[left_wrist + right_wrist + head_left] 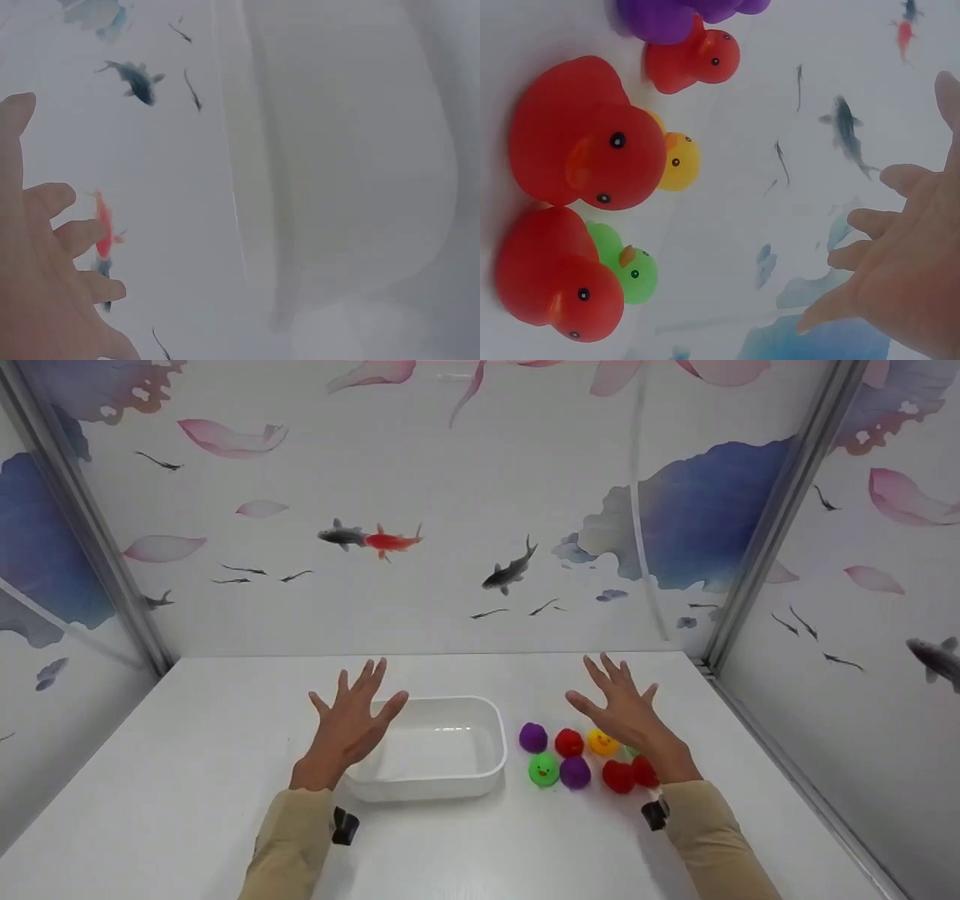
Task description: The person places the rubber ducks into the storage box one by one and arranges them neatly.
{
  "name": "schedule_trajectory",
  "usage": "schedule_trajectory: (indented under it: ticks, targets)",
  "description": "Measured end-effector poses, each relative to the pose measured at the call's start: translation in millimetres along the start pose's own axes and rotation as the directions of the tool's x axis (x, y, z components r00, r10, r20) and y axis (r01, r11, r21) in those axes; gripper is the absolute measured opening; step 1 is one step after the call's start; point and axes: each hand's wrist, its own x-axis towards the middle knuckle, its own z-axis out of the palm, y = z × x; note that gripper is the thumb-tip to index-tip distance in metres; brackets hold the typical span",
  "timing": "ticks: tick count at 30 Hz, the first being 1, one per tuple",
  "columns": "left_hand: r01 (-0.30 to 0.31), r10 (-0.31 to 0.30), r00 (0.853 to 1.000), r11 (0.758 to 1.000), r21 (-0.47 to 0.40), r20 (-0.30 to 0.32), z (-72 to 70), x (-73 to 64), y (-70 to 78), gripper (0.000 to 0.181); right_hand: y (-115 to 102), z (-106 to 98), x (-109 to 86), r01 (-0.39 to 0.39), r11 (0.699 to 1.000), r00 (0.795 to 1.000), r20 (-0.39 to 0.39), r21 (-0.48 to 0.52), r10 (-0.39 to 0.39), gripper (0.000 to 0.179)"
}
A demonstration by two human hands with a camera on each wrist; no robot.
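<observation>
Walls [450, 619]: white panels printed with fish [508, 574] and pink petals [225, 441], cut off by the top and sides of the head view.
Table [180, 750]: white, its near edge out of frame.
Tub [427, 789]: white and shallow, standing on the table; the left hand [349, 727] hides part of its left rim, and the left wrist view crops it, pale and blurred.
Sleeves [289, 840]: tan, running off the bottom of the head view.
Left hand: raised near the tub, fingers straight and spread, holding nothing; cropped in its wrist view.
Right hand [626, 712]: raised near the ducks, fingers likewise spread, holding nothing; cropped too.
Red ducks [619, 777]: three, right of the tub; the rightmost is partly covered by the right wrist.
Purple ducks [533, 737]: two, right of the tub, sliced by the right wrist view's top edge.
Green ducks [544, 769]: one plain to see, another mostly hidden behind the right hand in the head view.
Yellow duck [603, 742]: partly overlapped by that hand.
Black wrist pieces [346, 826]: one per cuff, details too dark to make out.
</observation>
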Motion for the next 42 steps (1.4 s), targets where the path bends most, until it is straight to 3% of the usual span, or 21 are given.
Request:
schedule_trajectory:
  ticks: [7,12,17,26,31,35,39,42]
  targets:
    - [0.085,-0.086,0.996,0.977,-0.195,0.004,-5.7,-12.1,-20.4,0.077,8.0,-8.6,-9.3,-0.028,0.993,0.999,-0.013,0.111,0.03,0.083]
    - [0.163,-0.163,0.986,0.931,-0.327,0.028,-2.3,-23.9,-35.1,0.074,21.0,-11.8,-15.6,-0.046,0.983,0.999,-0.015,0.178,0.05,0.08]
    - [0.199,-0.204,0.978,0.885,-0.421,0.033,4.9,-27.9,-44.7,0.073,40.7,-13.8,-17.6,-0.083,0.971,0.996,-0.015,0.222,0.089,0.08]
    - [0.299,-0.293,0.952,0.845,-0.444,0.085,13.8,-32.1,-57.8,0.073,64.9,-11.4,-16.6,-0.2,0.94,0.979,0.019,0.278,0.202,0.082]
    - [0.305,-0.29,0.951,0.824,-0.477,0.108,14.3,-34.7,-63.9,0.065,82.9,-6.7,-16.8,-0.224,0.932,0.974,0.041,0.283,0.221,0.087]
    - [0.316,-0.285,0.948,0.786,-0.531,0.142,17.3,-36.5,-70.4,0.057,97.6,-3.4,-20.1,-0.272,0.924,0.962,0.082,0.268,0.259,0.086]
    - [0.349,-0.303,0.936,0.74,-0.575,0.179,19.9,-37.7,-74.0,0.055,105.9,1.4,-23.8,-0.326,0.9,0.945,0.135,0.29,0.298,0.085]
    - [0.353,-0.304,0.935,0.735,-0.578,0.184,21.9,-38.3,-74.8,0.055,109.7,4.5,-24.9,-0.351,0.884,0.935,0.162,0.31,0.315,0.081]
